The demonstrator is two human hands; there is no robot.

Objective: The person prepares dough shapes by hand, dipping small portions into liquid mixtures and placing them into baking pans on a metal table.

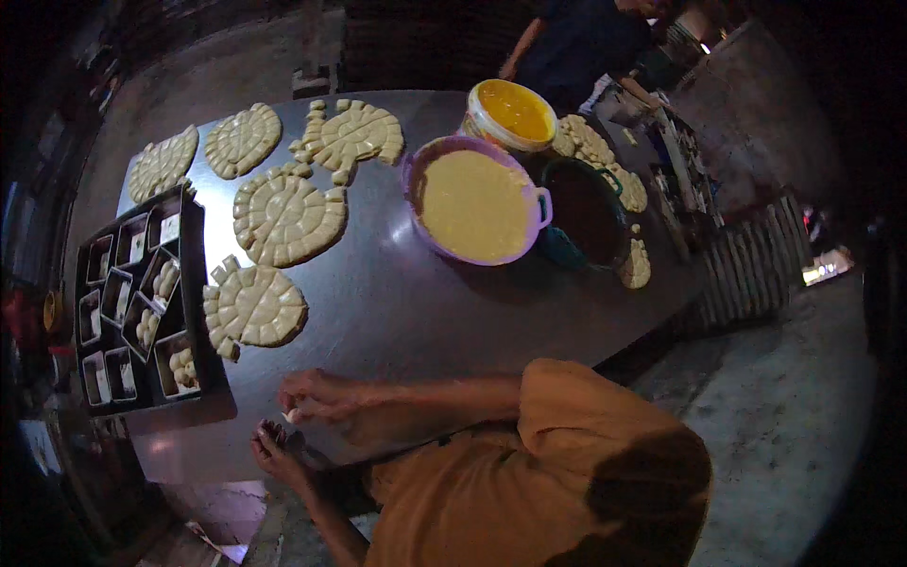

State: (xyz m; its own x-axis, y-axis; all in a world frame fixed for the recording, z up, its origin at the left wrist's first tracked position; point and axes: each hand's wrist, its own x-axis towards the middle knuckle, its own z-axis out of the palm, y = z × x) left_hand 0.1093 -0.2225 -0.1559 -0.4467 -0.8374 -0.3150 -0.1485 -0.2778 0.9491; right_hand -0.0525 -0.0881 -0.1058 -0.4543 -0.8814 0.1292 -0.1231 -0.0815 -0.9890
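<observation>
My right hand is closed, pinching a small pale piece of dough at its fingertips, just above the near edge of the metal table. Below it, my left hand has its fingers curled in; whether anything lies inside them is hidden. Nearest to both hands is a flat round of dough, cut into wedges and blocks. A black tray of small metal tins stands to the left. Some tins hold dough balls, while others show only their bare bottoms.
More cut dough rounds lie across the table. Toward the back right stand a purple basin of pale yellow mixture, a bucket with yellow contents and a dark green tub. Another person stands beyond the table.
</observation>
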